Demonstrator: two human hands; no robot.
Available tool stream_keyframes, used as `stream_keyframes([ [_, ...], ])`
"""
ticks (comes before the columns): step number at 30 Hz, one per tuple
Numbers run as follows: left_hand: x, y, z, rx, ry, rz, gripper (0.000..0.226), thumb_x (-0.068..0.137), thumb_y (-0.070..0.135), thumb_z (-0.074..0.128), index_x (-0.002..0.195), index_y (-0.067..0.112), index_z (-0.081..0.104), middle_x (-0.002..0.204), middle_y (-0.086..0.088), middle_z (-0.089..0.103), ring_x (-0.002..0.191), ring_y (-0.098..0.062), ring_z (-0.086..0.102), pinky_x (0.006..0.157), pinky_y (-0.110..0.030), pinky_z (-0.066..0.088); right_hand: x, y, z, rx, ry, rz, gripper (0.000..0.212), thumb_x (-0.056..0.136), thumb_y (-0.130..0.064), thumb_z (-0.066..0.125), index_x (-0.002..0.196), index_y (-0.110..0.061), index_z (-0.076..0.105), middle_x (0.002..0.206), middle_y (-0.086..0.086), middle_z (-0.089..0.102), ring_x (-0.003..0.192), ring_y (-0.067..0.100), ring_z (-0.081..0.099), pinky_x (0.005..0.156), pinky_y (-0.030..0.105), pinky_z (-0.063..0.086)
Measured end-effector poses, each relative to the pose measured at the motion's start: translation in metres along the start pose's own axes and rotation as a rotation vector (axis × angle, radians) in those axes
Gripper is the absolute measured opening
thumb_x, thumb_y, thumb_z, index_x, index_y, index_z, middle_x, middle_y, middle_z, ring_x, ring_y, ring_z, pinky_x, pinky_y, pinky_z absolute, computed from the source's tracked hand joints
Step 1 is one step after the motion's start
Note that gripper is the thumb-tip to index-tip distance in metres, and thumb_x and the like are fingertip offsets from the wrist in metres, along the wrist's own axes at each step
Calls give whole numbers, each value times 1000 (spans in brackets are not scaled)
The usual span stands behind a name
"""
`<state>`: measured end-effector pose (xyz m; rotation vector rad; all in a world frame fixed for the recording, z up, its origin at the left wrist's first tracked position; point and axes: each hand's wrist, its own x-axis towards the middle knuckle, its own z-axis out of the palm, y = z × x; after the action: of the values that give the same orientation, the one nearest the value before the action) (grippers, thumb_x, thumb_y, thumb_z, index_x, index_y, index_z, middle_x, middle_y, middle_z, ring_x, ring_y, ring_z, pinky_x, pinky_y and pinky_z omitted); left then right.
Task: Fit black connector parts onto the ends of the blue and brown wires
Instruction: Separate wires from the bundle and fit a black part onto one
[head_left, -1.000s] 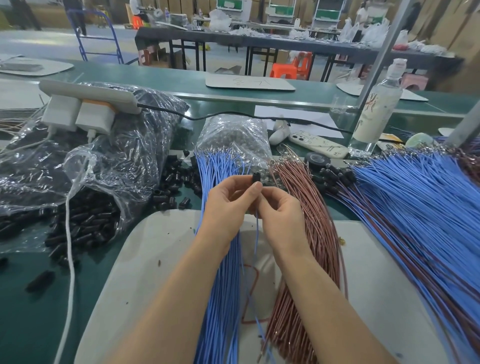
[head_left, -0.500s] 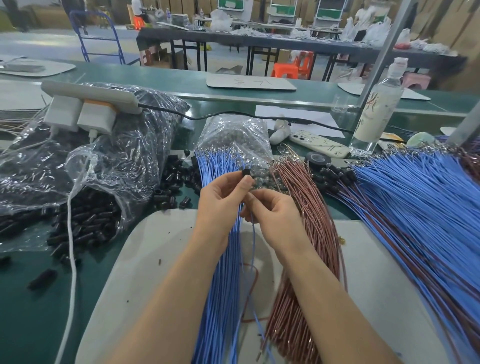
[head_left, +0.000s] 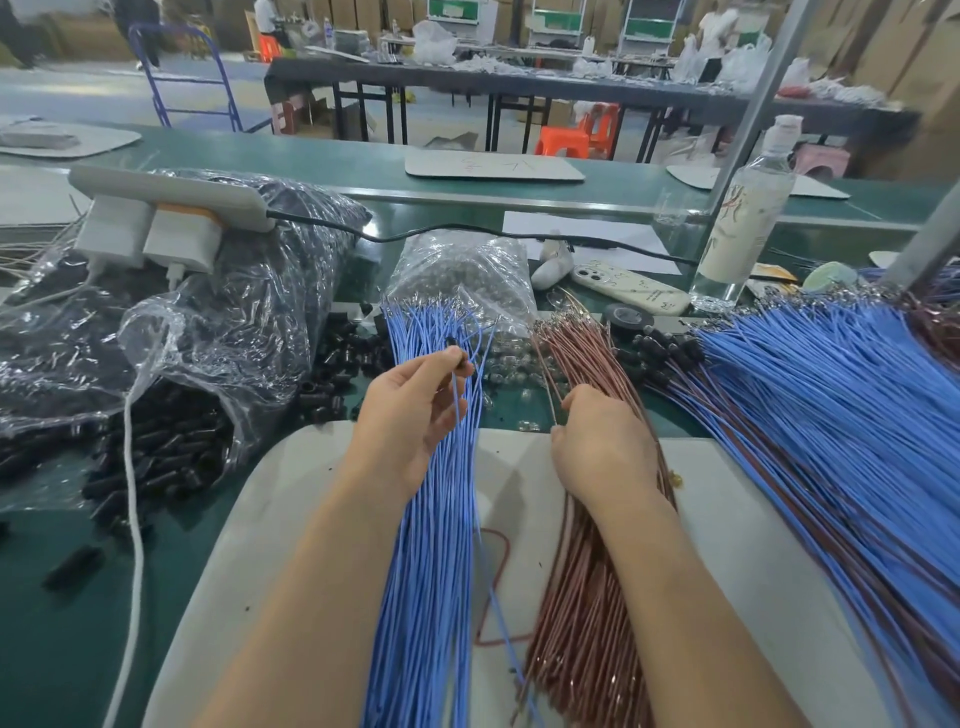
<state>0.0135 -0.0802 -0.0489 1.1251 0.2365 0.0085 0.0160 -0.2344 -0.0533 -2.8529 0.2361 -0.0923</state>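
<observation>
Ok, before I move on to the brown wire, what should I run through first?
1. Black connector gripped: ok, pinched by the left hand.
2. Blue wire seated in it: cannot tell. It hangs below the connector, but fingers hide the joint.
3. Right hand has a brown wire: ok, it pinches one at the brown bundle.
4. Only one wire picked: cannot tell.
5. Room to bring the wire across: ok, there is an open gap between the hands.
6. Spare connectors at hand: ok, lying loose beside the blue bundle.
</observation>
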Motion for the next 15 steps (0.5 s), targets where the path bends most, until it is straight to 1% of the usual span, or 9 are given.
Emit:
stream_keyframes([
  [2,0,0,0,-2,-7,-11,14,89,19,63,80,11,71,74,1,68,60,-5,54,49,-14,49,1,2,-1,60,17,14,27,94,-21,55,120,-16,51,119,6,56,109,26,54,83,33,42],
  [5,-1,-1,2,-14,-16,-16,14,89,18,62,81,11,70,73,2,69,59,-4,55,48,-13,49,2,0,0,11,-24,-3,25,95,-29,54,118,-17,54,119,4,57,109,26,55,84,33,42],
  [7,-2,-1,4,-5,-27,-18,14,90,18,62,82,11,70,74,2,69,61,-5,55,49,-13,49,2,-2,2,-19,-22,-9,22,96,-26,53,116,-18,55,117,4,60,108,26,56,79,30,39],
  [9,-4,-2,5,4,-40,-24,13,90,17,61,83,10,71,75,2,69,62,-5,55,49,-13,49,2,-2,3,-14,-4,0,21,95,-18,52,116,-18,55,115,5,61,106,26,57,76,30,37],
  [12,-5,-2,7,17,-56,-33,14,90,17,61,83,10,71,76,1,68,62,-6,56,51,-14,49,4,1,1,88,23,36,22,94,-11,49,113,-16,57,113,7,63,99,27,56,74,30,38],
  [14,-6,-2,8,16,-67,-34,13,90,17,60,85,10,70,75,2,69,61,-5,58,51,-14,48,5,3,0,159,41,48,22,94,-10,47,112,-15,58,112,7,62,91,25,53,73,30,38],
  [15,-6,-2,9,15,-71,-33,13,90,16,60,85,10,69,75,2,69,61,-4,58,51,-14,48,5,3,0,152,34,38,22,95,-13,47,113,-15,59,113,7,62,91,25,53,74,30,39],
])
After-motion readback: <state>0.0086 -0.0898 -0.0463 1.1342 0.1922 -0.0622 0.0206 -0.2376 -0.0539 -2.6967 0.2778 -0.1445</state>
